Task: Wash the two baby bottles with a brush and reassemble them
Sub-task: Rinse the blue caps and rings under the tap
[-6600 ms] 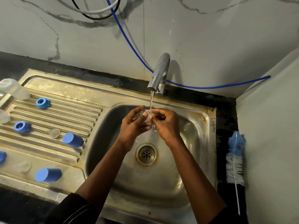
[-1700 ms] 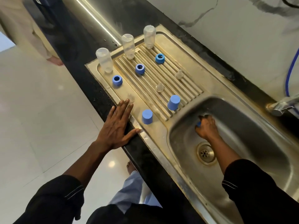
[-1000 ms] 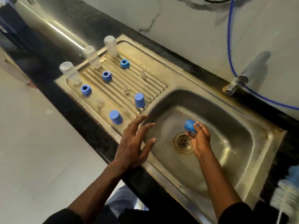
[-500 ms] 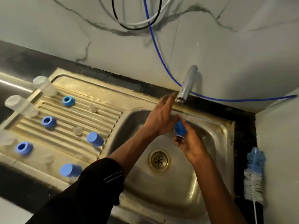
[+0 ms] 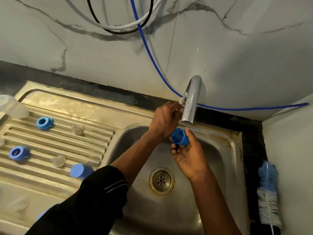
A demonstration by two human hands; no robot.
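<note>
Under tap, blue cap sideways, mouth leftward

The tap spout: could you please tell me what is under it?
Just below the tap spout the right hand holds a blue cap over the sink basin; no water shows. The left hand is at the tap's side. The basin wall behind cap and hands is covered.

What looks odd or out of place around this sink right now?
A blue tube and black and white cables hang loose across the wall, the tube passing behind the tap. Brown staining rims the sink at its far right corner. Nothing looks spilled or broken.
</note>
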